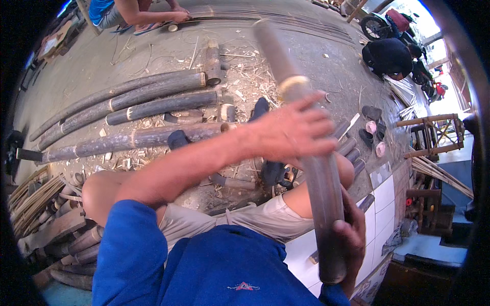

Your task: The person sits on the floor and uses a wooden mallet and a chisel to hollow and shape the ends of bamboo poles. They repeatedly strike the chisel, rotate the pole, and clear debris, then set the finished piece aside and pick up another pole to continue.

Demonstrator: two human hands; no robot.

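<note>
A thick dark bamboo pole [326,204] slants up across my right side, with a pale ring at its node and its far end blurred. Around its lower part, my right hand [352,239] is closed, thumb on the near face and the other fingers mostly hidden behind. My left hand [293,130] reaches across the upper part of the pole, fingers spread and slightly smeared by motion; whether the palm presses on the bamboo I cannot tell. Long bamboo poles [132,140] lie on the floor beyond my left knee, and a short bamboo piece [212,64] lies farther off.
Wood chips litter the floor [245,81]. Split bamboo strips and cut pieces [76,239] are heaped at my left. Sandals [371,112] and a bamboo frame [434,135] are at the right. One person [148,18] handles long strips at the back; another person [387,57] bends down at far right.
</note>
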